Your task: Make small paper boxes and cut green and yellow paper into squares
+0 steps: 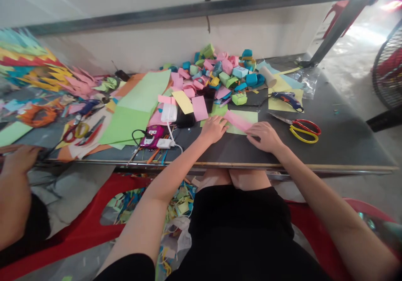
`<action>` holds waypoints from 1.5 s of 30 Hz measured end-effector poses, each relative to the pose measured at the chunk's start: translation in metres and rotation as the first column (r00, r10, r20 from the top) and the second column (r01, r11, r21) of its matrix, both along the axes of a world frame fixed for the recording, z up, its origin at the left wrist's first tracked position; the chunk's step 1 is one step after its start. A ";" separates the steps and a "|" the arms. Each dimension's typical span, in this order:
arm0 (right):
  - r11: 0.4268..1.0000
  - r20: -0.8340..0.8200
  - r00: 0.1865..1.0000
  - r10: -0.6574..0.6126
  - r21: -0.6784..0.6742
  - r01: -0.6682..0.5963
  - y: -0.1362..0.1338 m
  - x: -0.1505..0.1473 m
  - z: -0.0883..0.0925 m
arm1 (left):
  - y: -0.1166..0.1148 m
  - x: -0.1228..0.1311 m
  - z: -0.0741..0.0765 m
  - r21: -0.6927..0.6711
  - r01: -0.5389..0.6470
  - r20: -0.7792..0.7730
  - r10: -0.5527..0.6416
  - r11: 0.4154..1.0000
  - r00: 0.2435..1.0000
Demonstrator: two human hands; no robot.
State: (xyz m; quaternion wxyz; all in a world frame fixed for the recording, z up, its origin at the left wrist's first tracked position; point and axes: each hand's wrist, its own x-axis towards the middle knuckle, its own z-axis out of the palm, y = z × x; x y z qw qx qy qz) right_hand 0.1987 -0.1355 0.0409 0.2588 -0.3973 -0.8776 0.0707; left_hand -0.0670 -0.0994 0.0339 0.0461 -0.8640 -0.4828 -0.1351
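My left hand (pixel 214 129) rests with its fingers flat on the left end of a pink paper strip (pixel 238 120). That strip lies on a light green sheet (pixel 249 116) on the dark table (pixel 333 140). My right hand (pixel 264 136) presses the strip's right end, fingers curled down onto it. Behind the strip is a heap of small folded paper pieces (pixel 220 71) in pink, green, blue and yellow.
Red and yellow scissors (pixel 303 129) lie to the right, a blue glue gun (pixel 289 100) behind them. Large green sheets (pixel 138 105), a phone (pixel 153 135) with a white charger (pixel 168 113) and more scissors (pixel 80 131) sit left. Another person's hand (pixel 19 159) is at far left.
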 end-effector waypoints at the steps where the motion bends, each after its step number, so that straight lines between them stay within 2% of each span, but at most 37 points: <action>1: 0.997 -0.028 0.998 0.063 -0.034 -0.064 -0.003 -0.004 0.001 | 0.003 0.005 0.001 -0.010 -0.019 -0.010 0.019 1.000 1.000; 4: 0.962 -0.131 0.972 0.195 -0.170 -0.216 -0.012 -0.014 0.004 | 0.011 0.020 0.000 -0.045 -0.032 -0.004 0.032 0.998 0.999; 7: 0.946 -0.216 0.962 0.168 -0.238 -0.218 -0.010 -0.010 0.004 | 0.025 0.026 -0.003 -0.096 0.013 0.044 -0.008 0.995 0.999; 9: 0.977 -0.198 0.975 0.100 -0.167 -0.134 0.002 -0.002 0.004 | 0.038 0.024 -0.003 -0.122 0.101 0.074 -0.092 0.987 0.993; 11: 0.997 -0.109 0.992 0.064 -0.038 -0.068 0.020 0.004 0.004 | 0.054 0.021 0.000 -0.136 0.242 0.099 -0.230 0.961 0.968; 13: 0.996 0.005 0.997 0.083 0.041 -0.083 0.040 0.006 0.002 | 0.069 0.020 0.005 -0.148 0.384 0.109 -0.371 0.911 0.922; 15: 0.990 0.100 0.986 0.134 0.032 -0.138 0.056 0.004 0.000 | 0.077 0.022 0.011 -0.159 0.455 0.097 -0.445 0.876 0.890; 17: 0.989 0.141 0.979 0.146 -0.028 -0.144 0.066 0.000 -0.003 | 0.076 0.026 0.015 -0.152 0.446 0.085 -0.438 0.882 0.895; 21: 0.992 0.061 0.997 0.036 -0.121 -0.028 0.071 -0.007 -0.010 | 0.051 0.031 0.011 -0.177 0.307 0.148 -0.283 0.935 0.948; 25: 0.998 -0.017 0.998 0.056 -0.024 -0.057 0.081 -0.007 -0.014 | 0.033 0.028 0.004 -0.248 0.223 0.190 -0.178 0.943 0.965; 27: 0.993 -0.065 0.992 0.112 0.048 -0.109 0.090 -0.004 -0.015 | 0.035 0.023 0.008 -0.304 0.271 0.187 -0.221 0.913 0.957; 31: 0.981 -0.138 0.973 0.183 0.083 -0.173 0.102 0.006 -0.020 | 0.053 0.011 0.023 -0.482 0.426 0.200 -0.377 0.766 0.904; 34: 0.981 -0.123 0.975 0.183 0.096 -0.172 0.099 0.009 -0.024 | 0.065 0.003 0.030 -0.540 0.464 0.233 -0.406 0.702 0.884; 36: 0.986 -0.089 0.984 0.156 0.066 -0.150 0.093 0.008 -0.025 | 0.068 0.002 0.028 -0.539 0.439 0.242 -0.367 0.718 0.898; 41: 0.997 -0.006 0.997 0.078 0.000 -0.078 0.082 0.001 -0.021 | 0.062 0.005 0.019 -0.393 0.296 0.237 -0.215 0.871 0.948; 43: 0.998 0.016 0.998 0.056 0.002 -0.056 0.081 0.001 -0.019 | 0.058 0.005 0.015 -0.317 0.254 0.193 -0.200 0.914 0.961; 45: 0.999 0.024 0.999 0.031 0.008 -0.031 0.080 0.001 -0.019 | 0.056 0.003 0.009 -0.254 0.259 0.131 -0.232 0.932 0.964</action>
